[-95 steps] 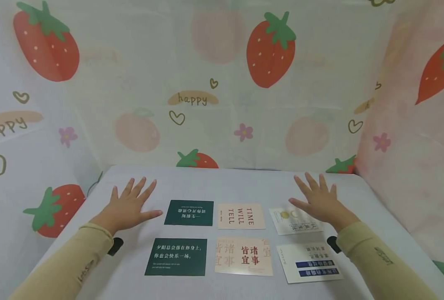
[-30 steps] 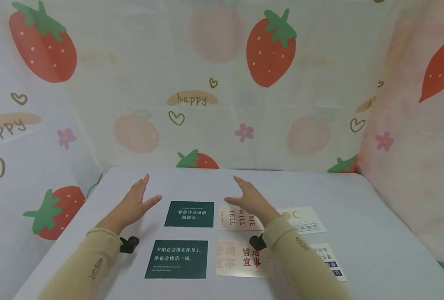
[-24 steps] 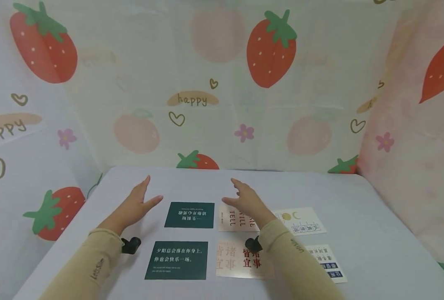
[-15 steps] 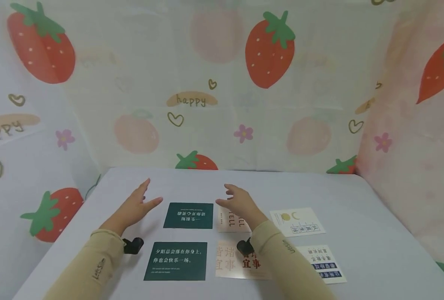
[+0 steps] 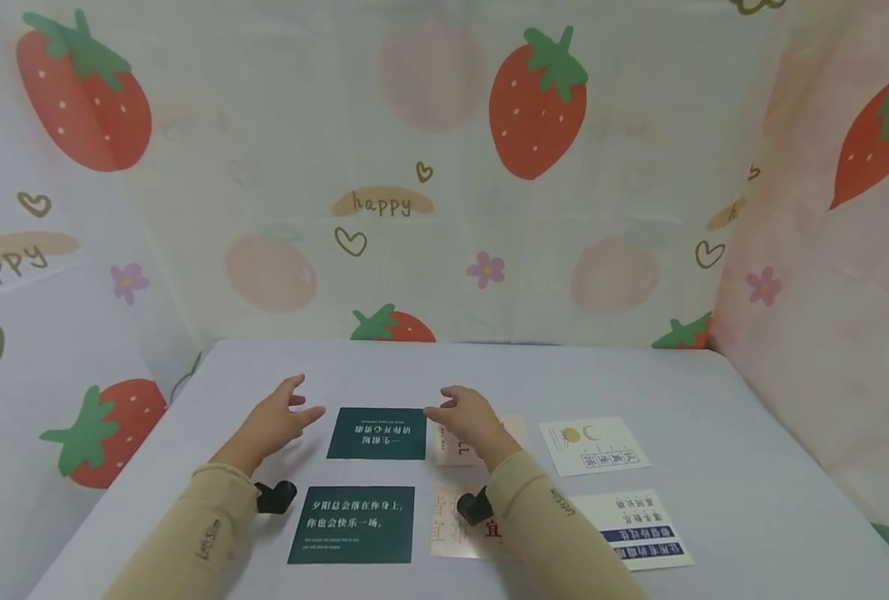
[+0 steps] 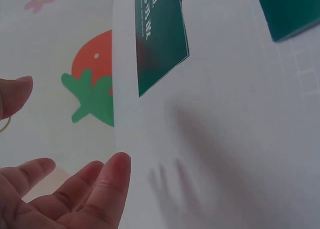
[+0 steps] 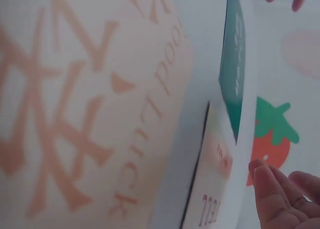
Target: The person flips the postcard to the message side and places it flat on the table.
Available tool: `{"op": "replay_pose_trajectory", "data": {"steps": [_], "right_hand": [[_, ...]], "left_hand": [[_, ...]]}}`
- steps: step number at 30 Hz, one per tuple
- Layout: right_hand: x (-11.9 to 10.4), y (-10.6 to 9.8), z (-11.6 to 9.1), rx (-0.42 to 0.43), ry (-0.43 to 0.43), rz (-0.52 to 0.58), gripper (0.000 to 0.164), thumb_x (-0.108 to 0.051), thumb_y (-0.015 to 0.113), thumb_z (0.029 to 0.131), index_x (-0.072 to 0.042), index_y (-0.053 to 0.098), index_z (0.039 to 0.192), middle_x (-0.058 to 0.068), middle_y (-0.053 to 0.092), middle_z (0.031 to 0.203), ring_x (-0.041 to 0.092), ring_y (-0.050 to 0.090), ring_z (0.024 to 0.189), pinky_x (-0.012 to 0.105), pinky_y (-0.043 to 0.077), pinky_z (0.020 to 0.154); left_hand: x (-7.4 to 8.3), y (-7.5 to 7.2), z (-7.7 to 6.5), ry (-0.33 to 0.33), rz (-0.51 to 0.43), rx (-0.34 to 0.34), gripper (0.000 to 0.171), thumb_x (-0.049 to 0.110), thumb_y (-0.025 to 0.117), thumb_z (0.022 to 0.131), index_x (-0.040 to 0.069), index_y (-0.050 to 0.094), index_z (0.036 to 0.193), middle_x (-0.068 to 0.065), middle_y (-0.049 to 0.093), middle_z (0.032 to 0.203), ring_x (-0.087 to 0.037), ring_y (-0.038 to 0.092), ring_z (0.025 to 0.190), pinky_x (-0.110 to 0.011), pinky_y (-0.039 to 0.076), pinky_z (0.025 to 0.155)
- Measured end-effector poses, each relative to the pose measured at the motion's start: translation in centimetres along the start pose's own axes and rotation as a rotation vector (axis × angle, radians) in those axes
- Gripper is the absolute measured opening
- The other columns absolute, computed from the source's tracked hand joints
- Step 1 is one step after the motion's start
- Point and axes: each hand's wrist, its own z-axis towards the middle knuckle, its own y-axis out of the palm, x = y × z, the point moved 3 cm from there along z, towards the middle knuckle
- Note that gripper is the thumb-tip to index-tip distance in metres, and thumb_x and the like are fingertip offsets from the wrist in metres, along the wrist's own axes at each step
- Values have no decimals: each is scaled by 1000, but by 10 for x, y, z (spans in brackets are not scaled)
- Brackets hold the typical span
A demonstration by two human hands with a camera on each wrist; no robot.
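Note:
My left hand (image 5: 275,421) hovers just left of the upper dark green card (image 5: 377,433), fingers loosely bent and holding nothing. My right hand (image 5: 474,421) is over the upper cream card (image 5: 451,452), its thumb tip by the green card's right edge; it holds nothing either. The sleeve and a black wrist camera partly cover the lower cream card (image 5: 444,542) with red characters. A second green card (image 5: 350,525) with white text lies nearer. In the left wrist view, loosely bent fingers (image 6: 107,194) stay apart from the cards; the right wrist view shows bent fingers (image 7: 272,194).
On the right lie a white card (image 5: 594,446) with a sun and moon and another white card (image 5: 642,529) with blue bars, partly behind the right sleeve. The white table (image 5: 759,500) meets a strawberry-patterned cloth (image 5: 414,267) at the back and sides.
My right hand has moved left, from above the white cards to the upper cream card. Both hands, spread at first, have turned inward, bent their fingers and lowered slightly. The cards stay put.

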Motion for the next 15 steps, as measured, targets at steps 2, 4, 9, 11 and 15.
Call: {"op": "replay_pose_trajectory", "data": {"steps": [2,4,9,11,15], "right_hand": [[1,2,1,1,13,11,59,-39,63,84,-11,46,132,11,55,122,27,56,107,46,46,88],[2,4,2,-3,27,37,57,-38,63,84,-10,47,131,11,56,122,25,58,103,46,45,89],[4,8,2,-15,48,83,56,-35,64,84,-8,48,130,12,57,120,22,61,97,47,47,87],[5,9,1,-14,49,86,55,-35,64,84,-8,49,130,12,57,120,21,61,96,47,48,85],[6,11,0,-20,48,93,54,-33,64,84,-7,49,129,11,58,117,20,61,93,45,49,84]], "left_hand": [[-1,2,2,-18,-6,2,87,47,60,84,11,11,146,-22,35,138,-30,59,101,-54,41,90],[-4,4,4,-30,-12,3,83,43,60,85,10,14,145,-22,38,136,-26,61,97,-51,43,90],[-7,9,8,-60,-27,3,73,37,60,87,9,22,143,-22,44,130,-20,62,90,-45,47,86],[-8,11,9,-67,-24,7,70,36,61,87,9,27,141,-21,46,128,-19,61,88,-43,47,86],[-8,14,10,-65,8,8,62,34,60,87,8,34,138,-20,49,125,-19,60,87,-42,48,84]]}}
